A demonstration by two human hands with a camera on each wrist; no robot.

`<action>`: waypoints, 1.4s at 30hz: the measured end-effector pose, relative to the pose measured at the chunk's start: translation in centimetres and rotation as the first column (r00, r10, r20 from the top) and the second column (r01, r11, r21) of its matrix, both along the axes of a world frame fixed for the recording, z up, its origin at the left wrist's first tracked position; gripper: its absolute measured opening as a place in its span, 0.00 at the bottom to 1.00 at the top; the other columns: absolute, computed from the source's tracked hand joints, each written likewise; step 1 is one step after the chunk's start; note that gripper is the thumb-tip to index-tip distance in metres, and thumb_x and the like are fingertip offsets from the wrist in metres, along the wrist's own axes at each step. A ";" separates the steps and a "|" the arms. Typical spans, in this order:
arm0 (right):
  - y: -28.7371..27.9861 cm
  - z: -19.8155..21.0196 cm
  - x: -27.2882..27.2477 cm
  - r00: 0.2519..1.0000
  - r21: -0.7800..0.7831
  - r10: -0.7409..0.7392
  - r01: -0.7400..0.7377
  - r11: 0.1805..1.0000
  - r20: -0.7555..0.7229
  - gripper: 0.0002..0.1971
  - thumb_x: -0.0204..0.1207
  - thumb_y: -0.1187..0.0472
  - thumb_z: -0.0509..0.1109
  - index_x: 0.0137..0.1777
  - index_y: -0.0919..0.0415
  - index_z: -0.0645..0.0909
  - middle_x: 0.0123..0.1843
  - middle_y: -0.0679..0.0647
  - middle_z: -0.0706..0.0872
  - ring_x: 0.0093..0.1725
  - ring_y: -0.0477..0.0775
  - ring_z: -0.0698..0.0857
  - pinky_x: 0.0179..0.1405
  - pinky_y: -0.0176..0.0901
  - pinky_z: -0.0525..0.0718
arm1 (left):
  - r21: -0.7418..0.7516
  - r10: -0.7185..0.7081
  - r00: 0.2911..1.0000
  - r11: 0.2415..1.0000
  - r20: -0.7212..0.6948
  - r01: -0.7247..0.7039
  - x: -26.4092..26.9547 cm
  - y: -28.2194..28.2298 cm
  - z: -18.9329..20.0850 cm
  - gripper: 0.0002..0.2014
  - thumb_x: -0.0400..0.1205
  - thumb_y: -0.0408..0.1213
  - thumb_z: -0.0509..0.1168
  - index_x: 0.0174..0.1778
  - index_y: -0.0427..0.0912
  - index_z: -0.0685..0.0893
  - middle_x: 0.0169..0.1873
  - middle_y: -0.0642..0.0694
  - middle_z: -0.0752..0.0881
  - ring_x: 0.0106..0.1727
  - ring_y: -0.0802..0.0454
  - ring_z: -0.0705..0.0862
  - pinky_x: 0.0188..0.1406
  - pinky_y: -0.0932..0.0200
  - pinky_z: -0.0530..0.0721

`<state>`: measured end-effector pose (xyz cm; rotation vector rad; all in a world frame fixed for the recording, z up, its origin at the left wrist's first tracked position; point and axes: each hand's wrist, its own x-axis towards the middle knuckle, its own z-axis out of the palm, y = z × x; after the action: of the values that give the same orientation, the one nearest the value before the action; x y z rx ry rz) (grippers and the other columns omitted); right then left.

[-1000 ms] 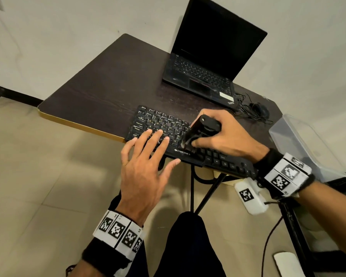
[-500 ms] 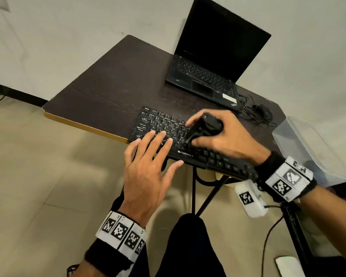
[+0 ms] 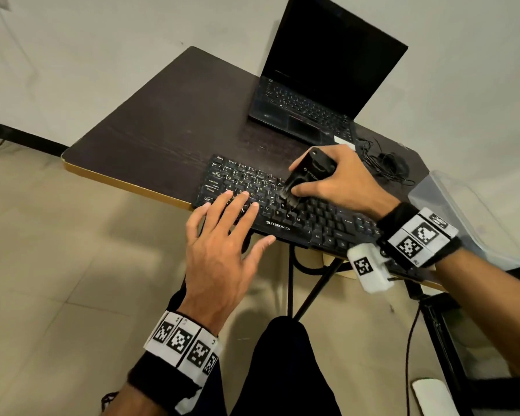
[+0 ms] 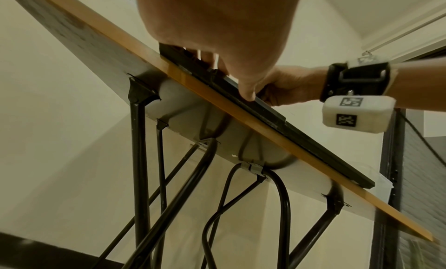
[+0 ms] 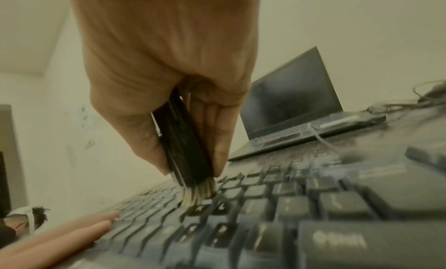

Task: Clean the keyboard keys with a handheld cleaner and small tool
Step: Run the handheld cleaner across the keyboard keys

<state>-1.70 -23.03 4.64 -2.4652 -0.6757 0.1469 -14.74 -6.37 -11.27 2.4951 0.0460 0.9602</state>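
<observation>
Right hand grips boxy black cleaner, bristles on keyboard.

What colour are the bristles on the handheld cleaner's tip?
Pale, off-white bristles on the black handheld cleaner; right wrist view shows them best.

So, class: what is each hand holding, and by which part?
The right hand grips the black brush by its body, above the bristles. The left hand holds nothing; its fingers rest on the keyboard.
</observation>
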 end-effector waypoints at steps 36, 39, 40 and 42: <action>2.2 0.3 -0.3 0.994 -0.152 0.032 -0.015 0.988 0.109 0.12 0.69 0.63 0.87 0.51 0.54 0.91 0.44 0.48 0.94 0.44 0.49 0.93 0.52 0.57 0.92 | -0.015 -0.006 1.000 1.000 -0.028 0.006 0.1 0.0 0.4 0.27 0.88 0.60 0.66 0.75 0.46 0.86 0.79 0.50 0.82 0.84 0.48 0.74 0.86 0.46 0.61; 2.1 0.2 -0.3 0.994 -0.144 0.043 -0.029 0.989 0.098 0.12 0.69 0.62 0.87 0.51 0.53 0.91 0.45 0.49 0.94 0.44 0.49 0.93 0.52 0.57 0.92 | -0.021 -0.007 1.000 1.000 -0.030 0.006 0.1 0.0 0.3 0.27 0.87 0.60 0.67 0.75 0.46 0.86 0.79 0.50 0.82 0.85 0.48 0.74 0.86 0.45 0.62; 2.1 0.2 -0.9 0.994 -0.146 0.085 -0.074 0.987 0.074 0.12 0.69 0.62 0.87 0.51 0.53 0.91 0.45 0.48 0.94 0.44 0.48 0.93 0.52 0.53 0.93 | -0.020 -0.006 1.000 1.000 -0.028 0.006 0.1 0.0 0.4 0.27 0.87 0.60 0.66 0.75 0.46 0.86 0.79 0.50 0.82 0.85 0.48 0.74 0.86 0.45 0.62; 2.0 -0.2 -1.7 0.990 -0.142 0.138 -0.132 0.981 0.034 0.12 0.69 0.61 0.87 0.51 0.52 0.91 0.46 0.48 0.95 0.45 0.47 0.93 0.51 0.49 0.92 | -0.018 -0.001 1.000 1.000 -0.031 0.000 0.1 0.0 0.4 0.27 0.88 0.61 0.65 0.75 0.46 0.86 0.79 0.50 0.82 0.84 0.48 0.75 0.86 0.46 0.61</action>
<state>-3.35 -20.99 4.49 -2.5613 -0.8793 0.1983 -14.65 -6.41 -10.85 2.4931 0.0640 0.9168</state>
